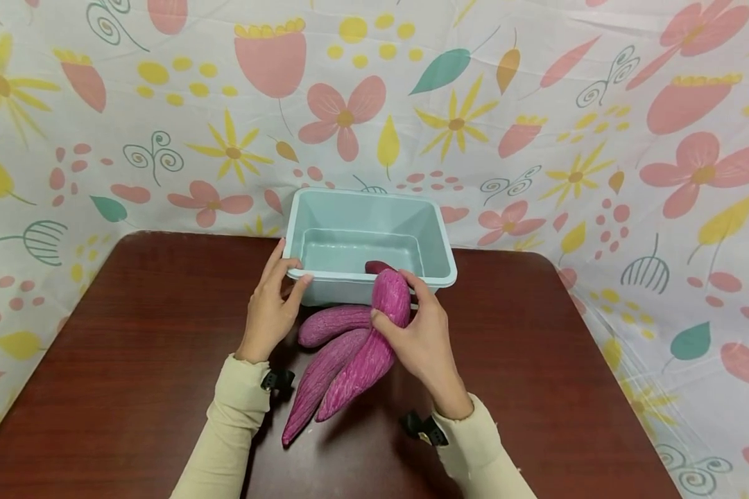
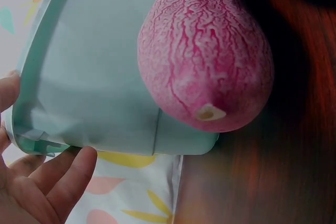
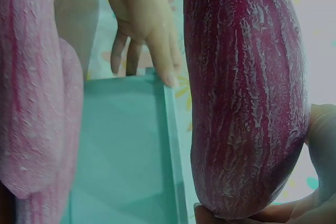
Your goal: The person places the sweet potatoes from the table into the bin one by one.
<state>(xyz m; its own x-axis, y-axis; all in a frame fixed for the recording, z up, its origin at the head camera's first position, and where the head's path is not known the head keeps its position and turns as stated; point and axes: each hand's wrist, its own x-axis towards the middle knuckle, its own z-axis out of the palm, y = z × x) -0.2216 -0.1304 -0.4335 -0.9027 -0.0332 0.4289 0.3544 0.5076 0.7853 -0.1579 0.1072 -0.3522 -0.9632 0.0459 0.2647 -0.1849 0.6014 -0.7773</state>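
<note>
My right hand point(image 1: 421, 336) grips a purple streaked eggplant point(image 1: 357, 371) near its upper end, thumb on one side and fingers on the other, just over the front rim of a pale blue-green bin point(image 1: 333, 276). In the right wrist view this eggplant point(image 3: 247, 93) fills the right half. At the bin's front left corner, my left hand point(image 1: 267, 308) holds the rim; the left wrist view shows the hand point(image 2: 47, 187) around that corner. Two more eggplants point(image 1: 333, 326) point(image 1: 318, 384) lie in front of the bin, partly behind the held one.
One dark reddish-purple piece point(image 1: 377, 267) shows inside the bin near the front wall, mostly hidden. The bin stands at the back of a dark brown table point(image 1: 524, 360), against a flower-patterned cloth point(image 1: 343, 69).
</note>
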